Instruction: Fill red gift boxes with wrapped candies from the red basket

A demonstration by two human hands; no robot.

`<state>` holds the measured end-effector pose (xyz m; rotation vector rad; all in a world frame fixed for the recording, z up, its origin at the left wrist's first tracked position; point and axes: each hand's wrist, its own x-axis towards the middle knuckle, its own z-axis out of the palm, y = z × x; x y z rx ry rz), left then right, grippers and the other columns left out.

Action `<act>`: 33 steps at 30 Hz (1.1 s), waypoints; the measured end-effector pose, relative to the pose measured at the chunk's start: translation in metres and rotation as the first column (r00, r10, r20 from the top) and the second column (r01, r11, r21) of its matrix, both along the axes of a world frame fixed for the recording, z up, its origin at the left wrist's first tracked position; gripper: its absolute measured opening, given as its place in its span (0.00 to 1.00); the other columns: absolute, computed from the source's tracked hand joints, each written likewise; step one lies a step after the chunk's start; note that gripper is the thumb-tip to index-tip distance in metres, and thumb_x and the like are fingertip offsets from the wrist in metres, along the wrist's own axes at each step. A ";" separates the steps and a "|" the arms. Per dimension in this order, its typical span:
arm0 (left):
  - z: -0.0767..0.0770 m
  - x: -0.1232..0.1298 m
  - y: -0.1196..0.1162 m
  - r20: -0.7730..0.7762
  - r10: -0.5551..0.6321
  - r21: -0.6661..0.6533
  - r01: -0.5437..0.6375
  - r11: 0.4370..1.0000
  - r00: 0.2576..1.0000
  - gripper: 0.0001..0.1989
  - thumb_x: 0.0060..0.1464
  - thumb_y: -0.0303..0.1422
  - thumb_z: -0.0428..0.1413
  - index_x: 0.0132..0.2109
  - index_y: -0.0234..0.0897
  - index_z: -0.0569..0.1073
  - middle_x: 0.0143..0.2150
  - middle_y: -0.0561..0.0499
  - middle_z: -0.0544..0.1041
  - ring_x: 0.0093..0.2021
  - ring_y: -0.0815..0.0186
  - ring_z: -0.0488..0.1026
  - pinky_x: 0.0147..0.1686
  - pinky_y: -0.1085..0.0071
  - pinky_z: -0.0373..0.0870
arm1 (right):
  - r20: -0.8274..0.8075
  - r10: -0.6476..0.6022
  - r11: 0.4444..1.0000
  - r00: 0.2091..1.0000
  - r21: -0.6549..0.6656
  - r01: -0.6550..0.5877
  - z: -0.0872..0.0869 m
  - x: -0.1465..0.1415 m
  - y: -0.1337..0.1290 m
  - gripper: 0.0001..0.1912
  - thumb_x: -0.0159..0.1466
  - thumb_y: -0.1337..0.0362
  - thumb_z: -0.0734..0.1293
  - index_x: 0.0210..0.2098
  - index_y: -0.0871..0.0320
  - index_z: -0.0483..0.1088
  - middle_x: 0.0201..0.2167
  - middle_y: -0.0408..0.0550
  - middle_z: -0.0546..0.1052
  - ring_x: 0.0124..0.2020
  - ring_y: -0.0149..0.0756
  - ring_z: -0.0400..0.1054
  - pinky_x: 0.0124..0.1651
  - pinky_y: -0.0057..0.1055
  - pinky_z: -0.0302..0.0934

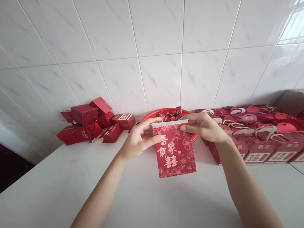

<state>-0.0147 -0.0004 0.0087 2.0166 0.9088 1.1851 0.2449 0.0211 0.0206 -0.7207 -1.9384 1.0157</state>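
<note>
A flat red paper bag [174, 152] with pale characters and a flower print hangs upright between my hands, over the near side of a red basket [157, 112]. My left hand [140, 137] pinches its upper left corner, thumb on the front. At the upper right corner, my right hand [203, 127] grips it the same way. A white strip [169, 123] runs along its top edge. Behind the bag, red-wrapped candies [171, 116] lie in the basket, which the bag and hands partly cover.
Red boxes [84, 114] are piled at the left by the tiled wall. Rows of red boxes [261, 152], several with rope handles, stand at the right. A brown cardboard box [293, 100] is behind them. All rest on a white table [137, 198].
</note>
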 end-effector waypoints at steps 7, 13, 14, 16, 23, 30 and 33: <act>-0.004 0.004 -0.002 -0.033 0.021 0.059 -0.019 0.998 0.999 0.22 0.58 0.40 0.62 0.58 0.40 0.76 0.49 0.45 0.83 0.37 0.60 0.84 0.41 0.65 0.83 | 0.071 0.053 0.998 0.996 0.032 -0.056 0.006 0.000 -0.003 0.21 0.64 0.48 0.70 0.40 0.61 0.76 0.27 0.44 0.72 0.27 0.30 0.64 0.30 0.28 0.62; -0.005 0.005 -0.001 -0.042 0.044 0.090 -0.040 0.995 0.998 0.16 0.58 0.39 0.62 0.51 0.40 0.80 0.47 0.47 0.84 0.37 0.60 0.84 0.40 0.67 0.84 | 0.192 -0.015 0.989 0.981 0.145 -0.014 0.012 0.001 -0.007 0.28 0.70 0.42 0.59 0.24 0.58 0.65 0.21 0.39 0.58 0.24 0.27 0.52 0.27 0.28 0.54; -0.005 0.005 -0.001 -0.046 0.047 0.099 -0.042 0.994 0.998 0.15 0.58 0.39 0.62 0.50 0.40 0.81 0.46 0.47 0.85 0.38 0.60 0.84 0.39 0.67 0.84 | 0.212 -0.014 0.988 0.977 0.152 -0.018 0.012 0.001 -0.008 0.28 0.70 0.43 0.60 0.24 0.58 0.65 0.22 0.39 0.58 0.24 0.27 0.52 0.27 0.28 0.54; -0.005 0.006 -0.002 -0.060 0.050 0.123 -0.042 0.992 0.997 0.14 0.58 0.38 0.63 0.49 0.40 0.81 0.46 0.47 0.85 0.39 0.60 0.84 0.39 0.67 0.84 | 0.249 -0.001 0.989 0.968 0.147 -0.036 0.013 0.002 -0.009 0.25 0.70 0.45 0.61 0.28 0.58 0.69 0.23 0.40 0.63 0.25 0.28 0.55 0.29 0.28 0.56; -0.004 0.006 -0.003 -0.091 0.077 0.135 -0.064 0.989 0.993 0.16 0.58 0.39 0.62 0.51 0.40 0.81 0.48 0.47 0.84 0.40 0.59 0.84 0.40 0.67 0.84 | 0.262 -0.018 0.990 0.965 0.137 -0.018 0.013 0.003 -0.012 0.20 0.69 0.49 0.64 0.44 0.58 0.78 0.36 0.49 0.80 0.36 0.37 0.72 0.39 0.33 0.69; -0.004 0.004 -0.001 -0.037 0.086 0.121 -0.081 0.989 0.996 0.16 0.57 0.40 0.63 0.50 0.40 0.81 0.47 0.46 0.84 0.38 0.59 0.84 0.38 0.67 0.84 | 0.195 0.003 0.994 0.981 0.104 -0.023 0.008 0.001 -0.007 0.17 0.65 0.59 0.69 0.52 0.57 0.76 0.47 0.51 0.80 0.44 0.41 0.76 0.45 0.38 0.73; -0.003 0.004 -0.002 0.001 0.093 0.145 -0.092 0.985 0.996 0.15 0.57 0.39 0.63 0.48 0.39 0.82 0.45 0.46 0.85 0.35 0.60 0.84 0.37 0.68 0.84 | 0.110 0.007 0.997 0.994 0.073 -0.016 0.004 -0.002 -0.005 0.16 0.64 0.59 0.70 0.49 0.58 0.76 0.45 0.50 0.80 0.42 0.39 0.76 0.43 0.36 0.73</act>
